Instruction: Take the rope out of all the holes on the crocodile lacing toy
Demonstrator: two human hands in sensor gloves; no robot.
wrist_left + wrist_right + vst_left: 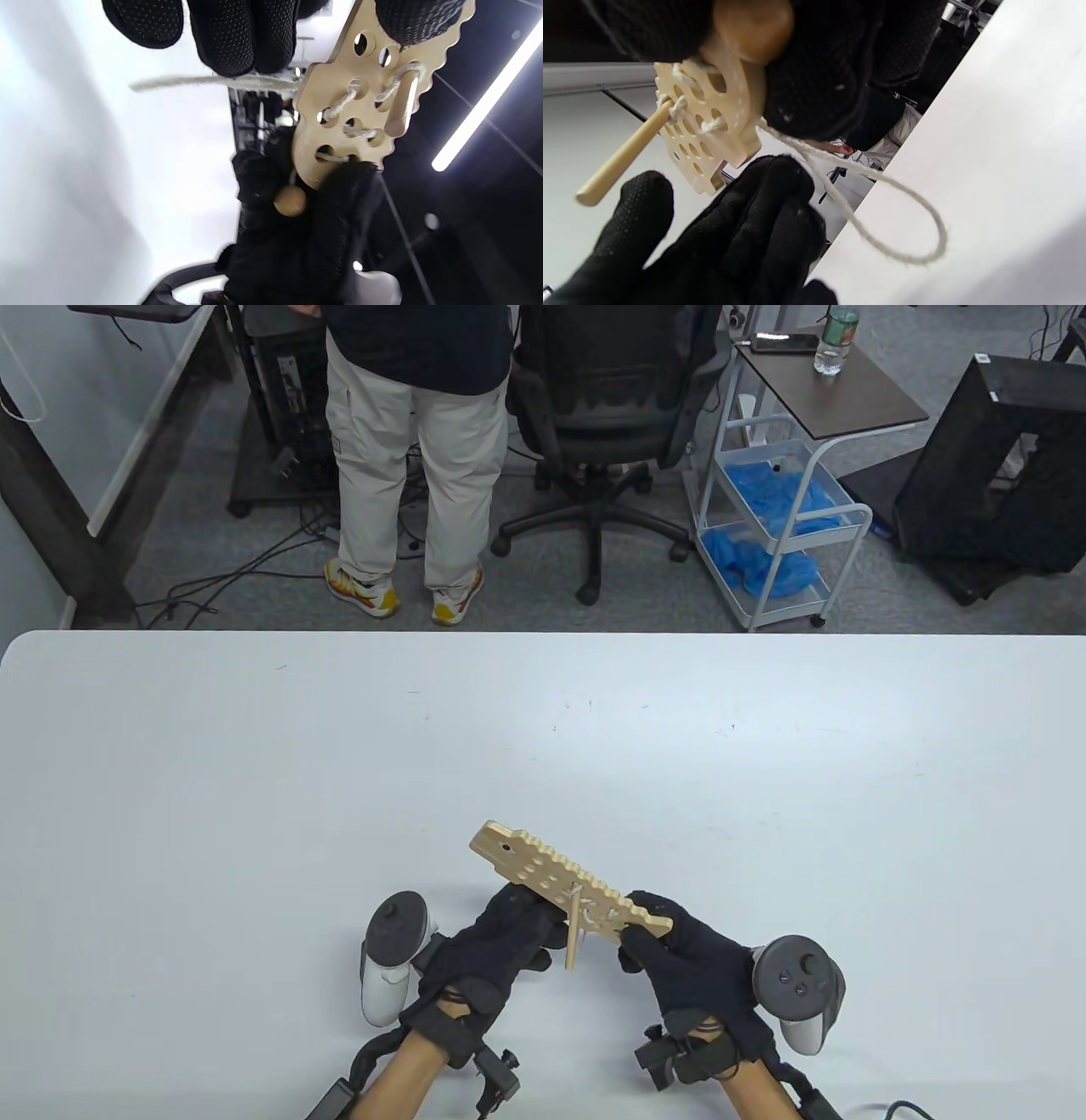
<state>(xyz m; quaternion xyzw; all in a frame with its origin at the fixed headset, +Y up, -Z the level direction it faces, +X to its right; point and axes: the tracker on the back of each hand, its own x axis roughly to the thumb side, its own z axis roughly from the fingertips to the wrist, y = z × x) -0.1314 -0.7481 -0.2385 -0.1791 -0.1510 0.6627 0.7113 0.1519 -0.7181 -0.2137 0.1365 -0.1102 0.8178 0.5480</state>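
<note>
crocodile board (567, 887): up off the table (254, 780), bridging both hands
left hand (496, 946): grips its middle
right hand (687, 954): pinches the tail end
rope (882, 186): loose loop dangling underneath

A pale wooden crocodile lacing toy (570, 892), held tilted above the table, with white rope (339, 108) still threaded through several holes and a wooden needle (574, 935) dangling.

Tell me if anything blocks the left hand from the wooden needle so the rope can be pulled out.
Nothing visible does. The wooden needle hangs free from the crocodile board, just beside the left hand. The right hand holds the board's other end, away from it. The rope is threaded through several holes.
</note>
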